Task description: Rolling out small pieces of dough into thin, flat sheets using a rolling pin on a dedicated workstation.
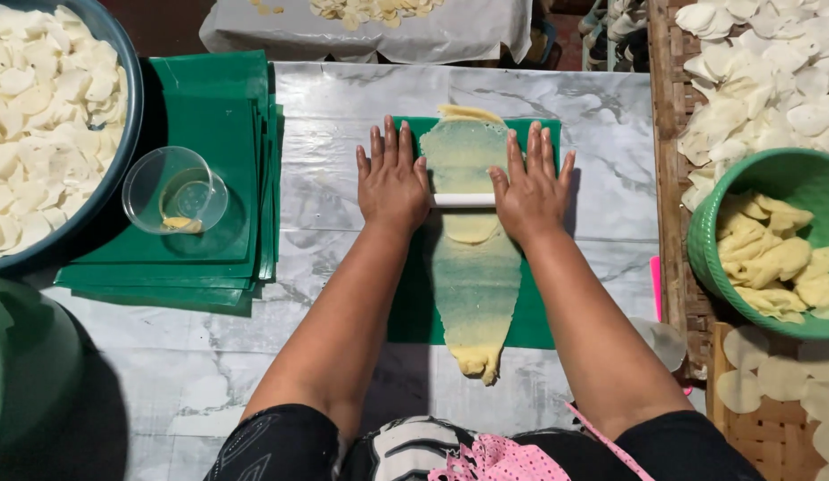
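Observation:
My left hand (392,178) and my right hand (532,185) press flat, palms down, on the two ends of a white rolling pin (463,200). The pin lies across a long thin strip of yellow dough (472,276), which is spread on a green plastic sheet (537,321) on the marble-patterned table. The dough runs from beyond the hands' fingertips back toward my body, with a thicker lump at its near end. Fingers of both hands are extended and apart.
A stack of green sheets (210,107) with a clear bowl (174,190) lies to the left, beside a large basin of white slices (40,116). On the right stand a green basket of yellow pieces (771,249) and a woven tray of thin white rounds (762,80).

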